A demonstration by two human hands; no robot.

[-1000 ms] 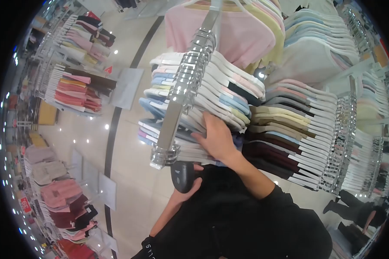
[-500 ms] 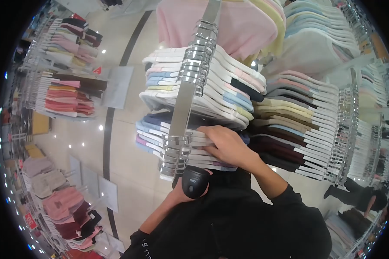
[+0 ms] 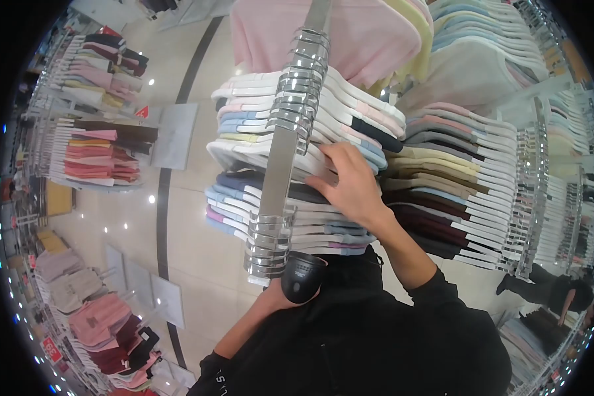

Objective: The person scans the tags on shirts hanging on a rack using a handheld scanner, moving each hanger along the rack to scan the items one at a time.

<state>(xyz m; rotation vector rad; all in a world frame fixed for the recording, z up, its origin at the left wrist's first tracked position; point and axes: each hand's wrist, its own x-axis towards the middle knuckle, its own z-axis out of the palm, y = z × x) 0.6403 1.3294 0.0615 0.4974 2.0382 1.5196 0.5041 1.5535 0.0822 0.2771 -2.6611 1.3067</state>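
My left hand (image 3: pixel 282 297) is wrapped round a black handheld scanner (image 3: pixel 303 277), just below the front end of the metal rail (image 3: pixel 282 162). White hangers with folded-over clothes hang from this rail in two groups, with a gap between their hooks. My right hand (image 3: pixel 351 185) reaches into the hangers right of the rail, at the lower edge of the rear group (image 3: pixel 333 112). Its thumb and fingers are apart, touching the white hangers; whether it grips one is unclear. The front group (image 3: pixel 323 231) hangs near my body.
Another rack of dark and beige clothes (image 3: pixel 435 191) stands close on the right. A pink top (image 3: pixel 330 39) hangs beyond the rail. More racks (image 3: pixel 102 155) line the left side. A person (image 3: pixel 551 290) is at the lower right.
My right hand went down to the front hangers, then moved back up to the rear group. The front hangers slid toward me, widening the gap. The scanner moved right.
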